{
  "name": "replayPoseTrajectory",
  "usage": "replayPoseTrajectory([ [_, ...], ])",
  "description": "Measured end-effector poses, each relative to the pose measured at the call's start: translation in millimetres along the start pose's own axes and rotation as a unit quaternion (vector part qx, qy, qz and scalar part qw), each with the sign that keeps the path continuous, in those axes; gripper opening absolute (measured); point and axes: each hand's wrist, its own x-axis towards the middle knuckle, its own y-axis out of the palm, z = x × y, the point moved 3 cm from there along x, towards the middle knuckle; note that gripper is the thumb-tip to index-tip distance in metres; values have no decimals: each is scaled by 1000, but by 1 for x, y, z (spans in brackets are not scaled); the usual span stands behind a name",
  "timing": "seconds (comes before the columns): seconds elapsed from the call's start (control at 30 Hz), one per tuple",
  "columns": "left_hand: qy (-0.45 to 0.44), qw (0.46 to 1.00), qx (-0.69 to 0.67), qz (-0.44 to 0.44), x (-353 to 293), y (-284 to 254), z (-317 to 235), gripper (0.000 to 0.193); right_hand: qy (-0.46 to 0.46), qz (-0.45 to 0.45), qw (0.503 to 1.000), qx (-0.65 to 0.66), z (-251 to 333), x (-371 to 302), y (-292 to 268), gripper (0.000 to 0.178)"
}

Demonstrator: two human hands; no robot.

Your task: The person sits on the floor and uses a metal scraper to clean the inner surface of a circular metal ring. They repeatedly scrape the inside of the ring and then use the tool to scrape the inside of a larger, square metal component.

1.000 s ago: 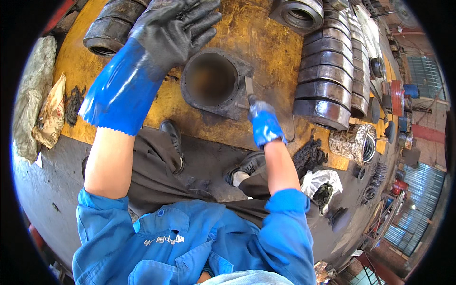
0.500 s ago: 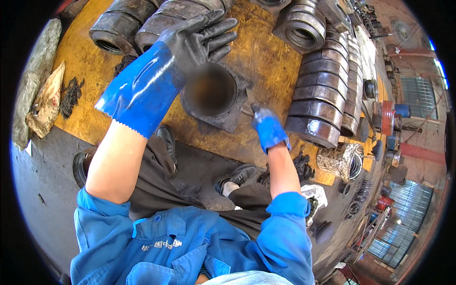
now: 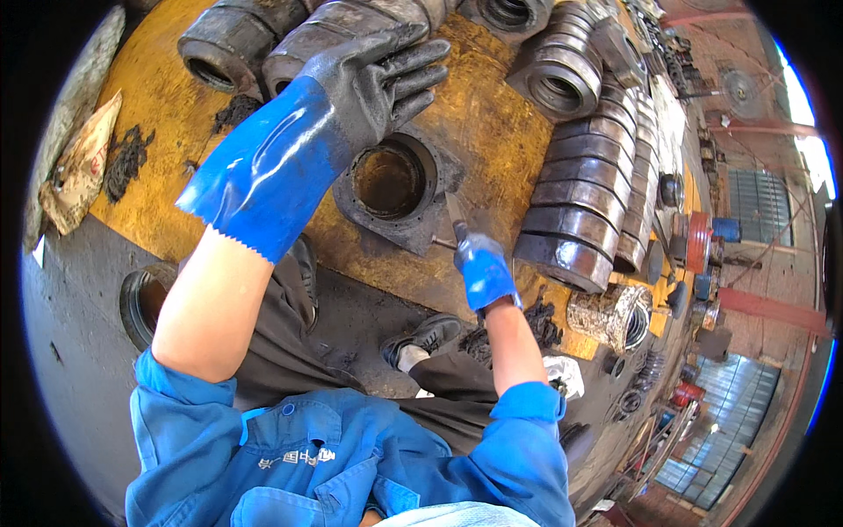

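Observation:
A dark metal block with a round bore (image 3: 404,230) lies in front of me on the yellow worktop. My left hand (image 3: 382,79), in a black-and-blue rubber glove, hovers over its far left edge, fingers stretched out and spread, palm holding nothing visible. Gloved likewise, my right hand (image 3: 483,263) is closed on a scraper with a flat blade (image 3: 455,209), which points away from me beside the block's right side. A thin bolt-like piece (image 3: 443,241) shows just left of that hand; whether the hand holds it, I cannot tell. The scraper's handle is hidden in the glove.
Ribbed metal cylinders (image 3: 580,193) lie in rows at the right, and more cylinders (image 3: 233,48) at the far left. Black rags (image 3: 130,162) and a crumpled paper bag (image 3: 83,167) are on the left. A greasy pale cylinder (image 3: 606,316) sits at the right edge.
My right hand has drawn back toward me with the scraper, and its blade shows more clearly. My left hand stays spread over the block. The whole view has shifted slightly.

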Motion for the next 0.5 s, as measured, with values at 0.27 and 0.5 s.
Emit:
replayPoseTrajectory([
  [0.27,7,999,-21,44,8,-25,-1,46,-86,-115,983,111,-24,51,-2,34],
  [0.5,42,996,8,78,-3,-12,-11,44,-72,-55,996,-11,-12,20,2,34],
])
